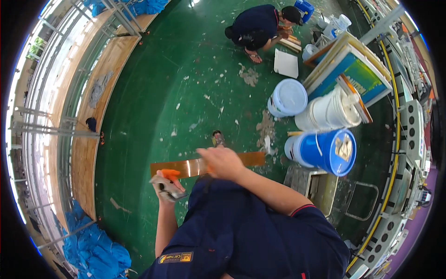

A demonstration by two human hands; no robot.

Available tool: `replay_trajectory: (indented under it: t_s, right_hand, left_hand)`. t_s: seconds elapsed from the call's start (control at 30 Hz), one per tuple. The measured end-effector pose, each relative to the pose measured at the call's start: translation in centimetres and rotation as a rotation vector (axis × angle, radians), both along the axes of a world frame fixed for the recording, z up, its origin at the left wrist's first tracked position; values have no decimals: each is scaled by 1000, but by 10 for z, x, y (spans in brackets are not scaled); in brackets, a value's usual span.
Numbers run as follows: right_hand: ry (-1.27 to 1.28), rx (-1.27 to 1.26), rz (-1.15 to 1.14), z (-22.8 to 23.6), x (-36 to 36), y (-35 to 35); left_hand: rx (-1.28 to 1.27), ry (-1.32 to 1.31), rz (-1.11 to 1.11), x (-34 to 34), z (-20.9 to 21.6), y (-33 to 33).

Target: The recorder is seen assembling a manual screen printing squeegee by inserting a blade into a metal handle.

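A long, glossy amber strip [188, 167] stretches crosswise in front of my body, above the green floor. Near its left end, my left hand [163, 182] is closed around it, with orange material over a finger. A grey-white, stained piece [168, 189] with dark spots sits against this hand; its kind is unclear. My right hand [223, 162] reaches over the middle of the strip, smeared by motion. Its fingers are bent, but what they grip, if anything, is hidden. A bit of orange shows under that hand.
To the right stand a lidded pale-blue bucket [288, 96], a white bucket [325, 111] and a blue bucket [330, 151]. Framed panels [350, 69] lean behind them. Another person [258, 28] crouches ahead. A wooden shelf [86, 153] runs along the left, near blue sheeting [95, 244].
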State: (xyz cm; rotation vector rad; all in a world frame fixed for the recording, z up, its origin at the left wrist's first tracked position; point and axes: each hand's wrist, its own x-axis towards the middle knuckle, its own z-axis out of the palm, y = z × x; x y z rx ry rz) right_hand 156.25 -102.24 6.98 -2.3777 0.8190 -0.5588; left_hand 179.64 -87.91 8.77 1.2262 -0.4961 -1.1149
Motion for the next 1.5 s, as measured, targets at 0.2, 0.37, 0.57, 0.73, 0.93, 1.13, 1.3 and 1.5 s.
replay_trajectory:
  t_s: [0.2, 0.37, 0.57, 0.73, 0.93, 1.13, 1.3, 1.5]
  right_hand:
    - [173, 66, -365, -62, -75, -188]
    - [233, -22, -601, -50, -77, -359]
    - [117, 37, -534, -67, -6, -663]
    - [270, 134, -230, -70, 72, -950]
    - [442, 320, -344, -53, 128, -1229]
    - [347, 386, -801, -88, 192, -1422]
    - [260, 530, -1129, -69, 180, -1532]
    - [327, 747, -1402, -111, 116, -1658]
  left_hand:
    - [122, -244, -281, 63, 21, -290]
    - [93, -204, -617, 68, 58, -524]
    - [88, -266, -358, 136, 46, -779]
    - [-493, -29, -259, 264, 79, -943]
    - [-312, 15, 455, 436, 76, -1080]
    - [482, -121, 489, 495, -42, -1402]
    - [907, -446, -453, 405, -89, -1711]
    - [848, -861, -1114, 331, -155, -1936]
